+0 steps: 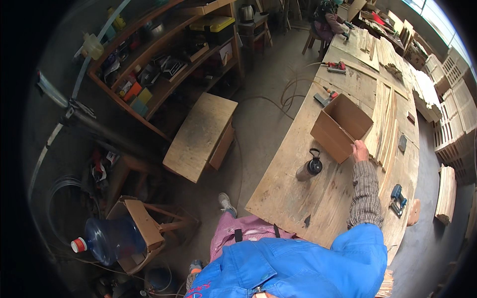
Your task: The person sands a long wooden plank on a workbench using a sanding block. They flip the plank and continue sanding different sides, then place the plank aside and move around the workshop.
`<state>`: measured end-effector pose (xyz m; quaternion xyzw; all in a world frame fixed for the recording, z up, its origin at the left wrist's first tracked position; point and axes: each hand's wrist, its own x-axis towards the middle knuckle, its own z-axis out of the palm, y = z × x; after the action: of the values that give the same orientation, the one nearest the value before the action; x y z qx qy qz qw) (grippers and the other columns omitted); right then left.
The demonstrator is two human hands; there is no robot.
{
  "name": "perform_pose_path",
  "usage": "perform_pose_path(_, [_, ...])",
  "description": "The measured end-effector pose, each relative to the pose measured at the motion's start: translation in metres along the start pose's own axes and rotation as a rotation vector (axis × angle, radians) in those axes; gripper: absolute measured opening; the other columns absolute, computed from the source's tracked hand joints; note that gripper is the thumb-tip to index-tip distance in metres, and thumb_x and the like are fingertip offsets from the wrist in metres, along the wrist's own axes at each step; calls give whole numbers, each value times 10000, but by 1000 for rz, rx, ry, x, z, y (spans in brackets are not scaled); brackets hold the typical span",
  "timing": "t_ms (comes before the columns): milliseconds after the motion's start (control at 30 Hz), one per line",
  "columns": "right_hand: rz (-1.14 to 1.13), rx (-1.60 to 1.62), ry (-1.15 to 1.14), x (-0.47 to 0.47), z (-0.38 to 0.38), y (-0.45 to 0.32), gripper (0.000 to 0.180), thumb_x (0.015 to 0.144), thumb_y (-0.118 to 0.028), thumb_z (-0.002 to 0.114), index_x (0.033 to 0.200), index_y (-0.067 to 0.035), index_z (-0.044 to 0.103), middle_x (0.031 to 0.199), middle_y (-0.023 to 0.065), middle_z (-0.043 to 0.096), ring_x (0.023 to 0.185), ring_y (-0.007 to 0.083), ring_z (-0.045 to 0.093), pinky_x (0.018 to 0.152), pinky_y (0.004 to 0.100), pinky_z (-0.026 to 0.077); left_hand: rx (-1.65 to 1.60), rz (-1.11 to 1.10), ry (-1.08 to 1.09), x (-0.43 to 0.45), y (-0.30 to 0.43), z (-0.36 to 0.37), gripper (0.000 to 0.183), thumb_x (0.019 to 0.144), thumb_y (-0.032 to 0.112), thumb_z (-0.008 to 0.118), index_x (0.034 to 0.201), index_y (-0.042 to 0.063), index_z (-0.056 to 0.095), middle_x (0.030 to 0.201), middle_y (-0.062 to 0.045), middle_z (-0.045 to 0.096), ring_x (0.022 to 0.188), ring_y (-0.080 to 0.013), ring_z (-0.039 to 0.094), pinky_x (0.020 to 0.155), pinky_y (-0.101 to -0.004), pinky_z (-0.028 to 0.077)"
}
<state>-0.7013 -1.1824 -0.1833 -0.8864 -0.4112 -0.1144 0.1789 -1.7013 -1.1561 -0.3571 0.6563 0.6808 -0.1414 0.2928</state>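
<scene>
My right hand [360, 151] grips the near corner edge of an open cardboard box [332, 140], which stands on a long wooden worktable [283, 193]. A water bottle with a black lid and carrying loop [309, 169] is just to the left of the box. My left hand [195, 266] shows only partly at the bottom, low beside my body, in what looks like a grey and orange glove; its fingers are not clear. Thin wooden strips [384, 123] lie right of the box. Behind it is a red and black air nailer [329, 96].
A blue nail gun [398, 200] lies near the table's right edge, and a red nailer [336, 67] farther up. Another person [328, 22] sits at the far end. A small wooden table [203, 130], an air hose [287, 97] and a large water jug [111, 238] are to the left.
</scene>
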Motion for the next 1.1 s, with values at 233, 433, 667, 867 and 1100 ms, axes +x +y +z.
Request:
perform_pose_path(233, [86,157,373,50,-81,-88,251,1004,-218,607,930,17,560,876,180,559,792,369,565,722,424,456,318,163,-212,181,41,-103,338,982,326,467,1089,135,725,1198,-175,675,1101,-384,645,911,-493,534])
perform_pose_path(433, [412,580,469,96,-97,-187,377,1042,-377,584,1033,-4,640,804,33,607,727,131,565,672,315,479,628,449,-164,317,85,-211,360,1009,296,432,1195,119,684,1265,-159,658,1172,-359,628,971,-481,525])
perform_pose_path(667, [501,1037,535,151,-79,-279,391,1040,-430,568,1083,-52,658,843,6,651,716,91,568,658,255,449,551,428,-140,415,114,-288,345,988,341,472,1043,101,714,1116,-156,700,1072,-371,662,904,-485,538])
perform_pose_path(867, [518,1372,579,172,-89,-323,390,1027,-420,587,1168,-60,633,873,43,699,733,138,633,695,271,482,419,416,-204,445,126,-282,402,1004,339,408,1042,98,727,1111,-171,706,1062,-360,661,895,-486,532])
perform_pose_path(1100, [550,1741,684,221,-72,-333,343,1004,-364,638,1216,-96,603,1068,37,653,880,161,588,782,309,479,79,371,-84,454,117,-244,406,982,379,452,998,90,737,1062,-185,713,1014,-379,665,850,-509,531])
